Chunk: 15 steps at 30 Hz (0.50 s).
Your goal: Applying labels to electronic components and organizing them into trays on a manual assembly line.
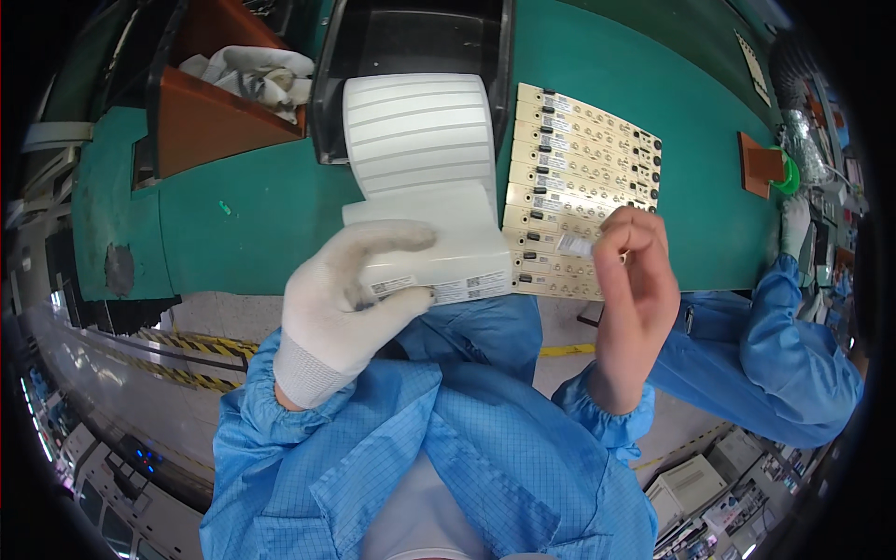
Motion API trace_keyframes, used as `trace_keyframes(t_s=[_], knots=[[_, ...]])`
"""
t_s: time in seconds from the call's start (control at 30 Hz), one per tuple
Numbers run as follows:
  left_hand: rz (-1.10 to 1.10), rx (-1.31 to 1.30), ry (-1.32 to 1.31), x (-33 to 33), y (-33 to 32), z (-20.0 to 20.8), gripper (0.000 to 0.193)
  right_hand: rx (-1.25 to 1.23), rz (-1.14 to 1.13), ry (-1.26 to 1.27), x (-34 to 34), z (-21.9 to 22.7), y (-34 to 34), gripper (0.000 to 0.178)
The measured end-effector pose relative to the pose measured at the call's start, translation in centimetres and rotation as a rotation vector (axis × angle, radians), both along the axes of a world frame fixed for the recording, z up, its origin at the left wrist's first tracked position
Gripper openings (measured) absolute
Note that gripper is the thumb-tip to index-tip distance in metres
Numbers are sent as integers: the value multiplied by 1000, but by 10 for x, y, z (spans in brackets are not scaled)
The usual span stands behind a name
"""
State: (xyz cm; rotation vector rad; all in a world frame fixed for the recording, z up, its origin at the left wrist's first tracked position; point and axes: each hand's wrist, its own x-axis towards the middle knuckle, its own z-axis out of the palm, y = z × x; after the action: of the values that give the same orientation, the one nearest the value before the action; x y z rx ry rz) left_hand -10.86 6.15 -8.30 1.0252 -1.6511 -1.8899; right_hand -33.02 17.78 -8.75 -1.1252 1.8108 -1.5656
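Far left of one wide white paper label roll (418, 135): one orange-brown, angular open bin (224, 126), crumpled whitish material inside. Below-left of roll, one left hand (322, 289) in a white knit glove, palm turned inward, thumb and fingers curled round the edge of one glossy white backing strip (434, 247), printed labels along its lower edge. Behind roll: one black plastic tray (411, 37). Right of roll: about ten long cream circuit boards (583, 173), side by side. Lower right of roll, one bare right hand (639, 289), raised, wrist bent, thumb and index pinching one small white printed label (573, 245) over the boards; contact with them unclear.
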Motion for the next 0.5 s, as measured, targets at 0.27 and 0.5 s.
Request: trace_keyframes(t_s=[0.27,0.5], knots=[[2,-42,14,-3,1,0,43,313,-27,99,-17,-24,-1,4],[21,-28,-48,-3,0,3,43,336,-20,201,-18,-33,-6,4]])
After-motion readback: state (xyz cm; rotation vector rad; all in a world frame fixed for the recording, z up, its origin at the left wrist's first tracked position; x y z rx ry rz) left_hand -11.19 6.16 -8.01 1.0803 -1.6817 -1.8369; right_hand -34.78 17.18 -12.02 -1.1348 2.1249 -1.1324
